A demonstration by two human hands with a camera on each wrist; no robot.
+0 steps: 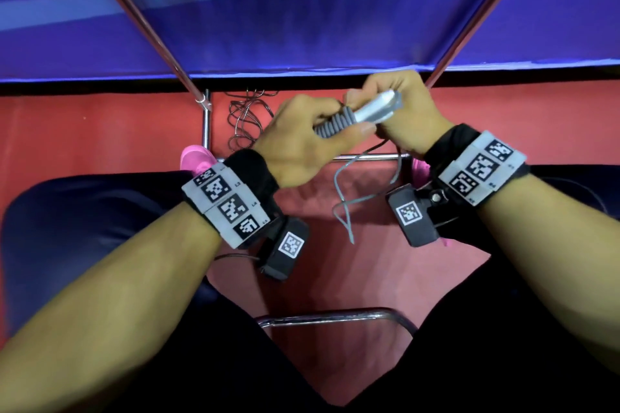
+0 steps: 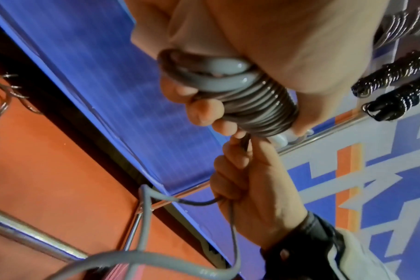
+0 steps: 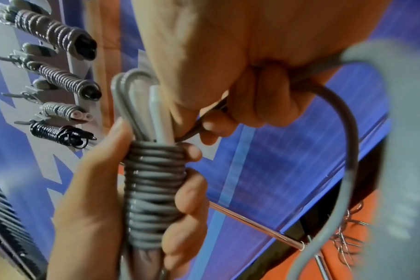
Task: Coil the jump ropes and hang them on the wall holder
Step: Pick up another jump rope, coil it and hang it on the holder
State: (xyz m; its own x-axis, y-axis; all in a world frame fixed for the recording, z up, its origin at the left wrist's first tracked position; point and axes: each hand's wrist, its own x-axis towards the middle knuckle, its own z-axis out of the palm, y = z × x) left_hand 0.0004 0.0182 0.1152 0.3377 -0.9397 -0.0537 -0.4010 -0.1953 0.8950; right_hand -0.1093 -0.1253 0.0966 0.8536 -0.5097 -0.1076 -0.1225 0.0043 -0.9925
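Currently: my left hand (image 1: 302, 141) has fingers curled round grey jump rope bundle (image 3: 153, 189), thumb along coils. My right hand (image 1: 402, 111) is closed on loose rope tail (image 1: 345, 208) just above coils, beside white handles (image 1: 375, 109). Tail hangs slack between knees. Bundle is held in air near blue table (image 1: 302, 10), apart from wall holder (image 3: 68, 60). Holder carries four coiled ropes (image 3: 58, 34), one below another. Tangled rope (image 1: 245, 121) lies on red floor.

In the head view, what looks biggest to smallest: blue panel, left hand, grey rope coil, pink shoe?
Blue panel, largest.
Left hand.
Grey rope coil and pink shoe look alike; the shoe is farther off and partly hidden, so I leave them unranked.
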